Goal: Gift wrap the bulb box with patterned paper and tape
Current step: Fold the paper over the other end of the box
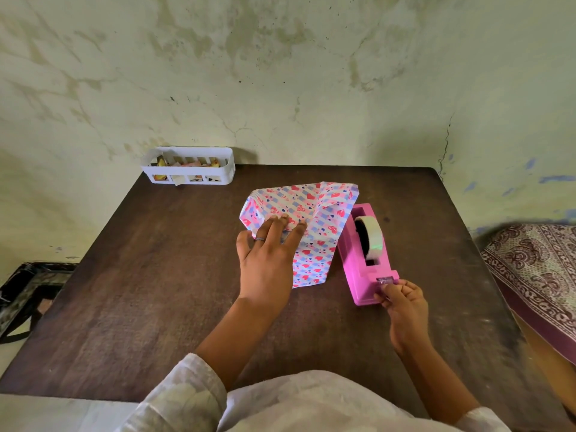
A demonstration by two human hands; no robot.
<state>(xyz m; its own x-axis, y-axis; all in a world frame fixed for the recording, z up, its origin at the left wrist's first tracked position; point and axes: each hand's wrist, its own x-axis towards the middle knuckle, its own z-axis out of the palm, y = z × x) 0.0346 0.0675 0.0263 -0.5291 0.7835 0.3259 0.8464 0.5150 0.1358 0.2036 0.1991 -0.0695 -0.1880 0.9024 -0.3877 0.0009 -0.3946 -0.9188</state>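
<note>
Meanwhile left hand (268, 263) presses paper (311, 213) (right hand (402, 302) pinches tape (385, 280)).

Pretty worn room tbh. The wall (280, 73) behind is pale yellowish plaster, blotchy with stains and a dark crack (446, 145) running down on the right, plus some blue flecks. A dark brown wooden table (140, 291) sits pushed up against it. Printed maroon cloth (536, 269) on the right, maybe a bed. Soft, even light.
</note>
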